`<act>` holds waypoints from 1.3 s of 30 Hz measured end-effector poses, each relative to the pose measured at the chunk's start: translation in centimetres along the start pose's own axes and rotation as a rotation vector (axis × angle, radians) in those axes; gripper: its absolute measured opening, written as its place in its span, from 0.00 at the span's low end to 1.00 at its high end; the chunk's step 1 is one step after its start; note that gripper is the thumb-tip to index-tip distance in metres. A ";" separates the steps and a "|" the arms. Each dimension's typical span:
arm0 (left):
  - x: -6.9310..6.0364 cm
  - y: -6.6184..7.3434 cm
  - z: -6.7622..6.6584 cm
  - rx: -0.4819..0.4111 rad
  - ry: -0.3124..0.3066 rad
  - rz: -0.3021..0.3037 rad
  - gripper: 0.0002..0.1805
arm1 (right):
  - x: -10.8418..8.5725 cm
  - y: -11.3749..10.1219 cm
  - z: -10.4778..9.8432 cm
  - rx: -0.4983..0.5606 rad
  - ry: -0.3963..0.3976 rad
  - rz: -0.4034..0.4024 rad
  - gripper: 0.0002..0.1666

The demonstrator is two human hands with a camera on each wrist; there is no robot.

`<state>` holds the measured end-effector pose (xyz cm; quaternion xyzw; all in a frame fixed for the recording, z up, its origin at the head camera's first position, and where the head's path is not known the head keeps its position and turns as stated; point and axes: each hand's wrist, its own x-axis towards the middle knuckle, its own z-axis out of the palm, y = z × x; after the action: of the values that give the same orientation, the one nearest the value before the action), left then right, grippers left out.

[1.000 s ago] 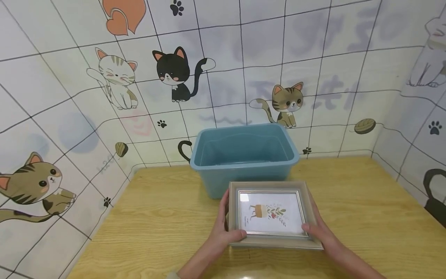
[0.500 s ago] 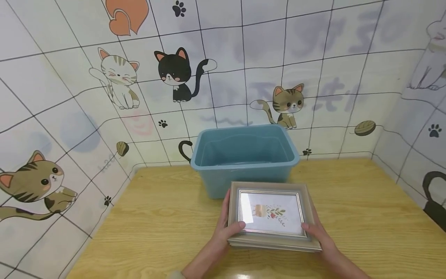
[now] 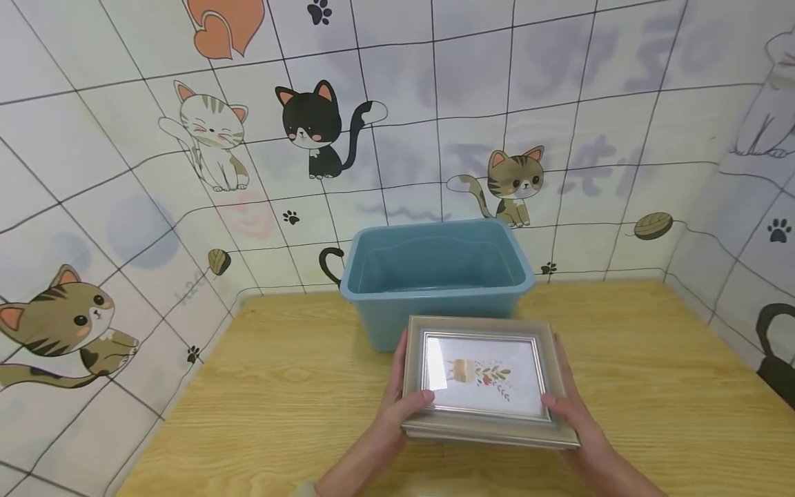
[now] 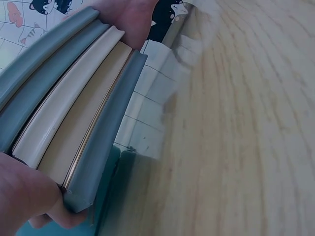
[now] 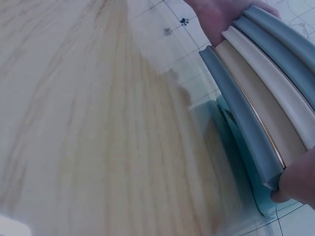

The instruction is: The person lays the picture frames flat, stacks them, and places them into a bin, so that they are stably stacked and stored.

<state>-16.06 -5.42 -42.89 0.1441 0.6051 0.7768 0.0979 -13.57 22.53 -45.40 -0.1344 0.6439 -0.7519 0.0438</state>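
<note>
A stack of several picture frames (image 3: 484, 421) is held between both hands in front of a blue bin. The top frame has a pale champagne border, and its glass covers a print of a potted plant lying sideways. My left hand (image 3: 393, 413) grips the stack's left side, thumb on the top frame's border. On the right side, my right hand (image 3: 580, 417) holds it the same way, with the fingers mostly hidden underneath. Both wrist views show the layered edges of the stack (image 4: 74, 108), bluish, white and beige, raised above the tabletop.
The blue plastic bin (image 3: 435, 301) stands open against the back wall, just behind the stack. Around it lies a wood-grain tabletop (image 3: 279, 386). Walls (image 3: 397, 90) with a grid and cartoon cats enclose the back and sides.
The stack tilts slightly, so more of its near edge shows and the glare on the glass has shifted. My left thumb sits a little farther up the frame. The bin stays put.
</note>
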 end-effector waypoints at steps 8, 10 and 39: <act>-0.7 2.2 -0.3 -0.011 -0.005 -0.007 0.56 | 0.2 -1.2 0.5 0.009 0.009 -0.032 0.49; -0.9 2.8 -0.2 -0.012 -0.007 -0.005 0.56 | 0.3 -1.8 0.6 0.036 0.006 -0.038 0.50; 1.5 16.0 0.5 0.055 0.074 -0.089 0.51 | 5.2 -15.3 2.2 -0.014 -0.053 0.103 0.49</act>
<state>-16.97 -8.43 -27.13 0.0906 0.6354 0.7595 0.1059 -16.33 21.78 -29.36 -0.1211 0.6539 -0.7403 0.0986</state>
